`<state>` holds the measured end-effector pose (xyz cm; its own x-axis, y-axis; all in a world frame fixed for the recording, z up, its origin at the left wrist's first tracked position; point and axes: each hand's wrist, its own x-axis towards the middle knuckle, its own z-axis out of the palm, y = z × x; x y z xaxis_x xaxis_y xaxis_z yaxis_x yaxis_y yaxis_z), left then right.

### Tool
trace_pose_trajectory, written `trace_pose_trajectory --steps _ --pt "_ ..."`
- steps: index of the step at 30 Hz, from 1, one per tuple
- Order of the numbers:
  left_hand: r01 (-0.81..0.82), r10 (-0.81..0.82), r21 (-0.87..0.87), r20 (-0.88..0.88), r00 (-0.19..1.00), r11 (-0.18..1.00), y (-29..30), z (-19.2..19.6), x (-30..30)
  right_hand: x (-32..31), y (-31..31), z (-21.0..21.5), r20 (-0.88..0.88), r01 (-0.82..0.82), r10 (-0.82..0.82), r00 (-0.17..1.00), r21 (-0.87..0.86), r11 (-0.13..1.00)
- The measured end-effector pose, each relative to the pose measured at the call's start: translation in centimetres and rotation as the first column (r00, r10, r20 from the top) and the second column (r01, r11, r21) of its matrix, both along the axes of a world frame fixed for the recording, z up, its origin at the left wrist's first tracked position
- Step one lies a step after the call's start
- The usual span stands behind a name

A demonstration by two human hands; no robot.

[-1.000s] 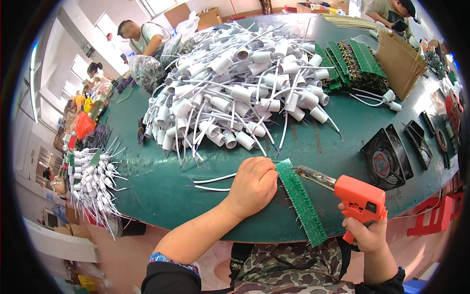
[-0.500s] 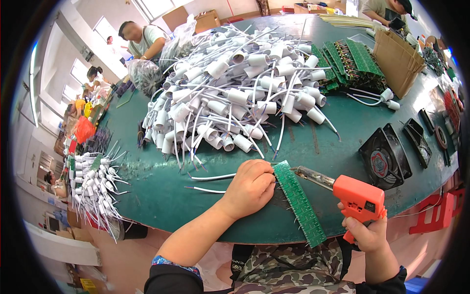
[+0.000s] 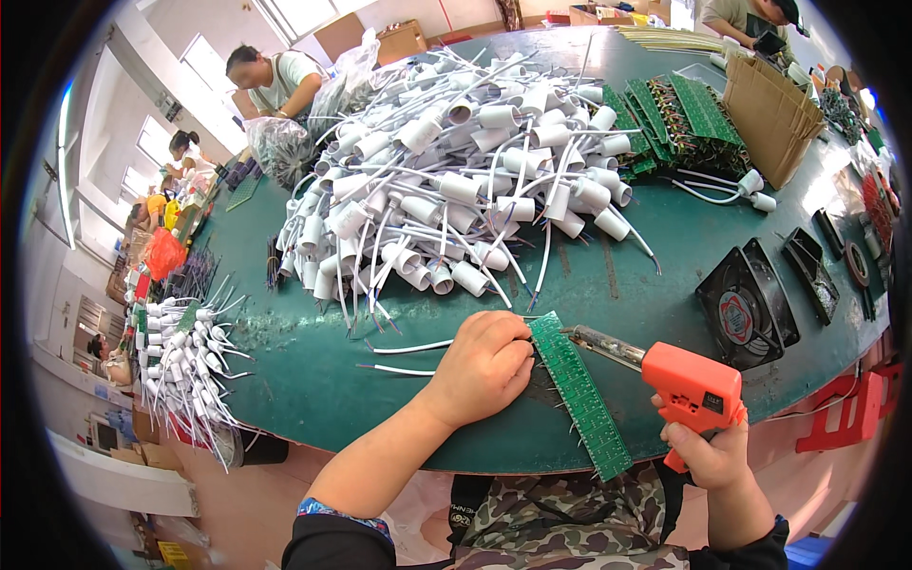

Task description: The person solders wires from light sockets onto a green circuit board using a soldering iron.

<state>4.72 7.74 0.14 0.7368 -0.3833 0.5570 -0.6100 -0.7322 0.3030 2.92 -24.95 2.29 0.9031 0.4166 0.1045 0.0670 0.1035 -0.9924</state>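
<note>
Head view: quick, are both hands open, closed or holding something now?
Left hand: closed at the upper end of the green circuit board; exact grip hidden.
Right hand: closed, holding the orange soldering gun.

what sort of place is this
Probably an electronics workshop: a soldering gun in the right hand, a green circuit board, and a heap of white lamp sockets on the table.

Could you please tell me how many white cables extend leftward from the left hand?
2: an upper cable and a lower cable just below it; the left hand may hide others.
</note>
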Motion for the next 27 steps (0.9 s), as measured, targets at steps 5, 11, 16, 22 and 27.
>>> trace_pose_trajectory --steps 5,11,16,22,27 --pt "-0.048 0.04 0.124 0.066 0.997 0.991 -0.2 0.2 -0.2 -0.3 0.5 1.1 -0.075 0.036 -0.035 0.997 0.007 0.999" --pt "-0.1 0.081 0.242 0.089 0.993 0.965 -0.7 1.0 -0.5 -0.2 0.2 0.3 -0.049 0.035 -0.035 0.998 0.001 0.999" --pt "-0.08 0.066 0.257 0.062 0.996 0.963 -0.6 1.3 -0.4 -0.2 -0.1 -0.1 0.008 -0.002 0.002 1.0 -0.01 1.0" --pt "0.0 0.0 0.058 0.003 1.0 0.998 0.1 0.9 0.0 -0.2 -0.1 0.0 0.025 -0.01 0.011 1.0 -0.027 1.0" --pt "-0.101 0.1 -0.051 -0.012 0.995 0.994 -0.5 0.2 0.1 -0.3 0.2 -0.1 -0.001 -0.003 0.003 1.0 -0.025 1.0"
